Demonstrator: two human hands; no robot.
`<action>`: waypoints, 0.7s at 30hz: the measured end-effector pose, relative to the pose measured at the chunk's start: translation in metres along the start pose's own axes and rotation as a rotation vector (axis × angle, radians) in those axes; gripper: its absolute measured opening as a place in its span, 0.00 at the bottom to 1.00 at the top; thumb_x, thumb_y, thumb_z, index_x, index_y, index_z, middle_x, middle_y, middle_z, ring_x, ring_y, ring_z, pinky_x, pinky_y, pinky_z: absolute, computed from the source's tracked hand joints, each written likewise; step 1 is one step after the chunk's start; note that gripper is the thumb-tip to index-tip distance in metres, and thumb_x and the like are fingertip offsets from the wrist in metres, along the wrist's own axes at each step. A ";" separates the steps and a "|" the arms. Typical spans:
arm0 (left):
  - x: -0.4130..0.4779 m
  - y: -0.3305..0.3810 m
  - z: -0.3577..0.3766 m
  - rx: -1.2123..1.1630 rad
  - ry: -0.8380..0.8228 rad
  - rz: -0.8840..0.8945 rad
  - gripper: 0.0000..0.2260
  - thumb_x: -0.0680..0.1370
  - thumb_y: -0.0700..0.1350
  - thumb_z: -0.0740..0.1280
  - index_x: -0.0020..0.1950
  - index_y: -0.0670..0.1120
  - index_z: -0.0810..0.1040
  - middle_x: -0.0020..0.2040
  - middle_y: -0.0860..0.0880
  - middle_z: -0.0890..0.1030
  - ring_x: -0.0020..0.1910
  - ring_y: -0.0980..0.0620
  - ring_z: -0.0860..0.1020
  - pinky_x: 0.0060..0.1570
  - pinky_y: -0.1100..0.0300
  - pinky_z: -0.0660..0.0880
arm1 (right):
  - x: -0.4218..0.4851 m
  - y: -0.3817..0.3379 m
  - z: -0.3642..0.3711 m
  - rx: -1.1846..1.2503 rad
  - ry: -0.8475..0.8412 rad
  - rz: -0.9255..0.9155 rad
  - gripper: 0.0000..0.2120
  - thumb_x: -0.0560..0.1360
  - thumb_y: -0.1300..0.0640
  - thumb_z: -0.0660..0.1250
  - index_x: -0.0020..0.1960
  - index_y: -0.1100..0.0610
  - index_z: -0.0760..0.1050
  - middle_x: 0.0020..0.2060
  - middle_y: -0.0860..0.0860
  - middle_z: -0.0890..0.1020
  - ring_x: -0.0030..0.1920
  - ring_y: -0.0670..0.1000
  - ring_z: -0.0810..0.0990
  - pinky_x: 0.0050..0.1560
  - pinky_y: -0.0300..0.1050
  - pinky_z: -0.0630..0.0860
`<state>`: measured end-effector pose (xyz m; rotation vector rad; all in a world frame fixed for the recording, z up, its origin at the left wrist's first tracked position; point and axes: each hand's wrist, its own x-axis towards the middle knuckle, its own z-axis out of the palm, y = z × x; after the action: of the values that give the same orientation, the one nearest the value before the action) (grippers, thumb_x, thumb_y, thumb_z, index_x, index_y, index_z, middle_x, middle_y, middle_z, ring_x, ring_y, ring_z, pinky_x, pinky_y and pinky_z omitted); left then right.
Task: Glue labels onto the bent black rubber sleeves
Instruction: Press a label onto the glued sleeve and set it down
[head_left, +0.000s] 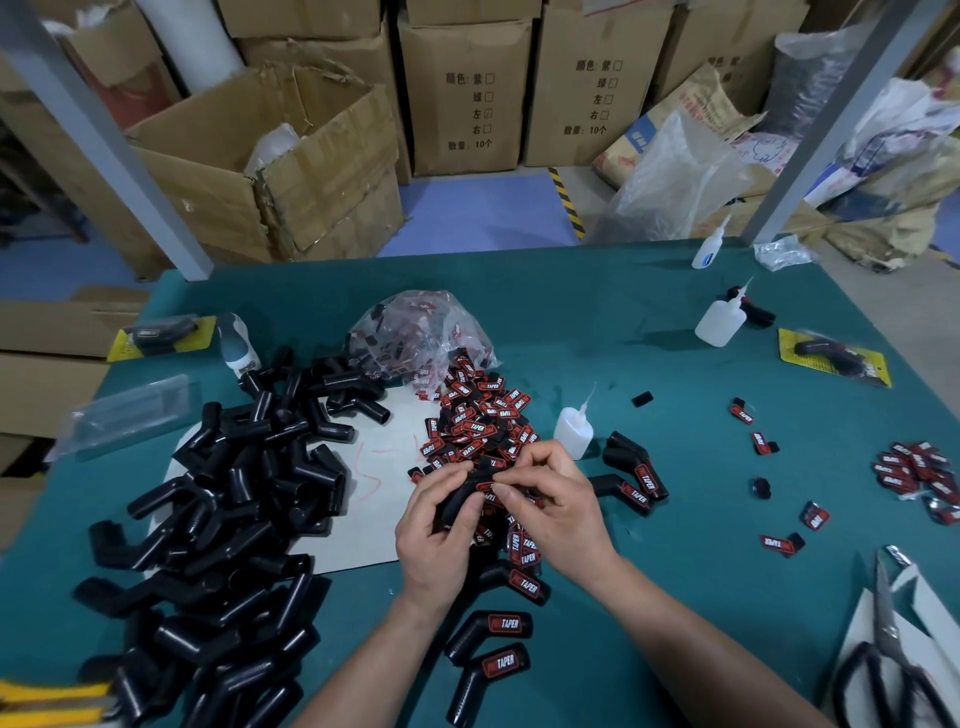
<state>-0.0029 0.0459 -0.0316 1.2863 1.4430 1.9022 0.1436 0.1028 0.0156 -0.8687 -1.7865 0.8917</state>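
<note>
Above the label pile (483, 431), left hand (441, 540) grips a bent sleeve (460, 503); right hand (550, 504) pinches a label (488, 487) against it.

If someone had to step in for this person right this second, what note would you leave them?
Hands: left hand grips a bent sleeve; right hand pinches a label against it.
Things: unlabelled sleeves piled on the left; loose labels heaped beyond the hands; glue bottle just right of that heap.
Done: several labelled sleeves lie near the hands.
Left: finish this one, then the big pile.
</note>
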 end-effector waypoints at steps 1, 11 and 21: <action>0.000 0.001 0.000 -0.005 0.005 -0.005 0.10 0.80 0.46 0.72 0.60 0.47 0.82 0.60 0.50 0.84 0.59 0.47 0.82 0.63 0.58 0.76 | 0.000 0.000 0.000 0.002 0.001 -0.004 0.06 0.74 0.63 0.75 0.51 0.59 0.86 0.46 0.53 0.75 0.47 0.50 0.78 0.50 0.41 0.75; 0.005 0.004 0.001 -0.106 0.115 -0.219 0.13 0.76 0.42 0.75 0.56 0.58 0.86 0.57 0.48 0.86 0.59 0.52 0.83 0.61 0.63 0.77 | 0.002 -0.001 0.000 0.241 0.102 0.240 0.09 0.77 0.50 0.69 0.57 0.41 0.82 0.53 0.44 0.77 0.50 0.51 0.81 0.51 0.47 0.81; 0.005 0.005 0.000 -0.096 0.111 -0.266 0.10 0.75 0.49 0.75 0.55 0.56 0.86 0.56 0.48 0.86 0.59 0.49 0.83 0.62 0.60 0.78 | -0.002 0.002 0.009 0.371 0.006 0.396 0.03 0.72 0.50 0.75 0.45 0.48 0.85 0.52 0.46 0.81 0.52 0.46 0.82 0.50 0.40 0.79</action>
<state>-0.0045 0.0479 -0.0247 0.9072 1.4758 1.8618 0.1366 0.1001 0.0101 -0.9896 -1.3976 1.4207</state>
